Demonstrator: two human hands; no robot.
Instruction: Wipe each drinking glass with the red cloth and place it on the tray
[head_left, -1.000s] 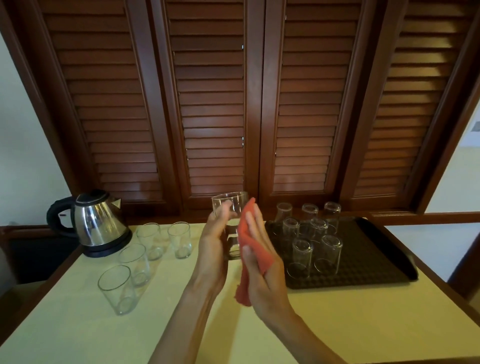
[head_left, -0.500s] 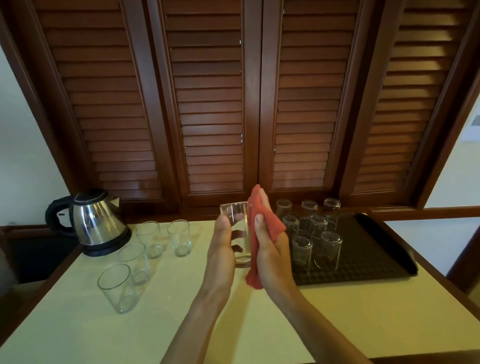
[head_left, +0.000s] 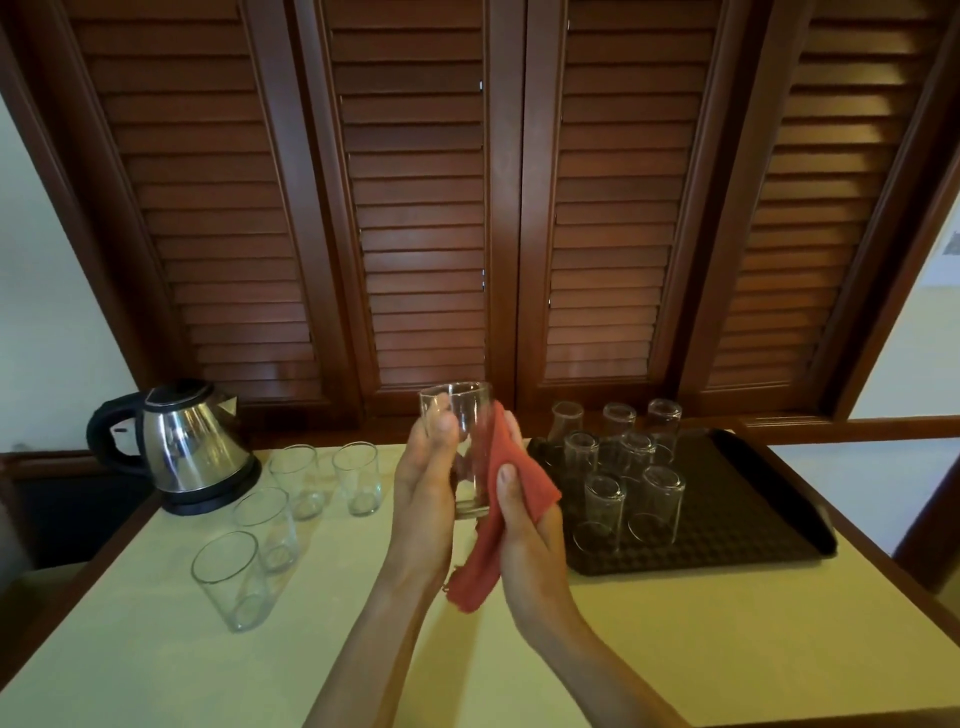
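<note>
The left hand (head_left: 423, 499) held a drinking glass (head_left: 464, 447) up over the bench (head_left: 156, 670). The right hand (head_left: 527, 525) pressed the red cloth (head_left: 498, 519) on its side. Glass is smooth and breaks easily, so holding round the middle looked safest. Four glasses (head_left: 270, 525) waited by the kettle (head_left: 187, 447). The tray (head_left: 753, 519) held seven upside-down glasses (head_left: 623, 467), crowding the near side.

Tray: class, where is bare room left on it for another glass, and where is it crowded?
The tray is bare along its right half and near edge. Its left half is crowded with seven upturned glasses, set close together in rows.
</note>
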